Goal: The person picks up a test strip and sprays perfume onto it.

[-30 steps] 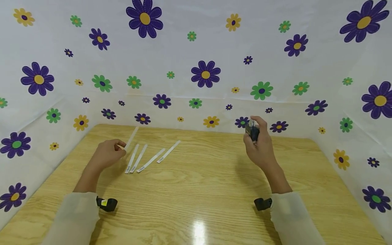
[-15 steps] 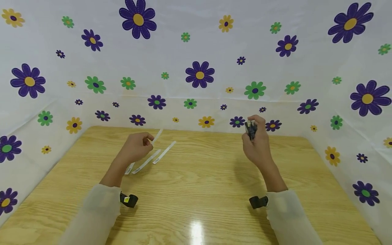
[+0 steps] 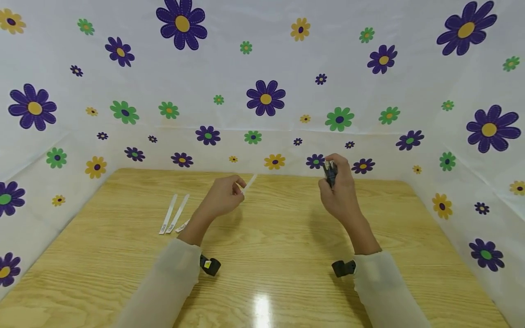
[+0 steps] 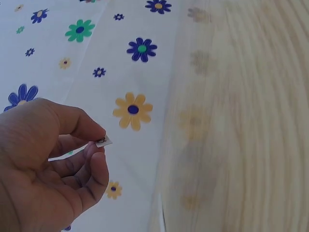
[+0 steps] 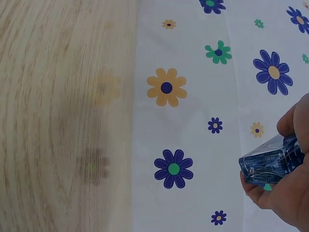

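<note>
both hands raised, fingers pinched

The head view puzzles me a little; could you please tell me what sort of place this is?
Probably a makeshift recording booth, not a lived-in room: a wooden table is enclosed on three sides by a white flower-print sheet. On it lie only white strips, and the sleeves carry wrist cameras.

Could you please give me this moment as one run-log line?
left hand: pinches paper strip | right hand: holds small bottle | table: loose strips
</note>
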`<state>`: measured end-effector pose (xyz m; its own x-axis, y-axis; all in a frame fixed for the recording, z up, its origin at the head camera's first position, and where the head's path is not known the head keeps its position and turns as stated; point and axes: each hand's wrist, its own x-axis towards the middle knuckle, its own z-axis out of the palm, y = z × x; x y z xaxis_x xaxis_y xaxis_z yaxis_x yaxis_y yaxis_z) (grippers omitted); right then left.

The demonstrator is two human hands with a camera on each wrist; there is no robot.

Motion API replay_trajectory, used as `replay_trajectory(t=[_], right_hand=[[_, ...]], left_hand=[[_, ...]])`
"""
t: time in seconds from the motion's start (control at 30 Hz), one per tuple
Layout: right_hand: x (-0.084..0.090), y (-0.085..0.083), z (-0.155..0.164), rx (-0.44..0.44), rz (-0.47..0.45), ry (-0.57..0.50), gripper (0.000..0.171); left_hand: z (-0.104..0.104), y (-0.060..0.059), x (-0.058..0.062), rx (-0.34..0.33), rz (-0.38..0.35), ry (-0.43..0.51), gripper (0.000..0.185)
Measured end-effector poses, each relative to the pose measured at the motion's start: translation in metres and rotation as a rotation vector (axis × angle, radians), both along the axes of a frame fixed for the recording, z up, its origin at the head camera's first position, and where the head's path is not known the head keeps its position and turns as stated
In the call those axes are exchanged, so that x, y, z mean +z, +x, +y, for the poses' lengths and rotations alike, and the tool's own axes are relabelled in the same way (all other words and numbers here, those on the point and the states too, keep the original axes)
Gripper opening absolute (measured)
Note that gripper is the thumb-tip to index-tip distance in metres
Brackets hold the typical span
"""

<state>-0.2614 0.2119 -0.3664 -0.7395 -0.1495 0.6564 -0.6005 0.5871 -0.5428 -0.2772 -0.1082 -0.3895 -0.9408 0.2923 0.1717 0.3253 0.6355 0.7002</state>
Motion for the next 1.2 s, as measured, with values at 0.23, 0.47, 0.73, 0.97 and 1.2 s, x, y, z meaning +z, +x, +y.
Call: replay_trajectory(t=[0.23,0.47,0.73,0.97,1.2], right_hand=[[-0.001,0.0,-0.003,-0.005,-0.01,0.022,0.059],[-0.003,0.0,-0.005,-0.02,-0.015,0.037,0.058],[-0.002,0.001,-0.008,-0.02,0.022,0.07,0.055],[-0.001,0.004,-0.008,-0.054,0.088,0.15,0.055],[0.001,0.005,-0.01,-0.12,0.146,0.236,0.059]], left_hand=[[0.029,-0.001,-0.005,-0.01,-0.011,0.044,0.02],[0.046,0.006,-0.006,-0.035,-0.014,0.131,0.018],[0.057,0.018,-0.004,-0.075,-0.038,0.198,0.018],[0.063,0.025,0.003,-0.099,-0.04,0.25,0.019],[0.068,0.032,0.013,-0.141,-0.095,0.323,0.019]])
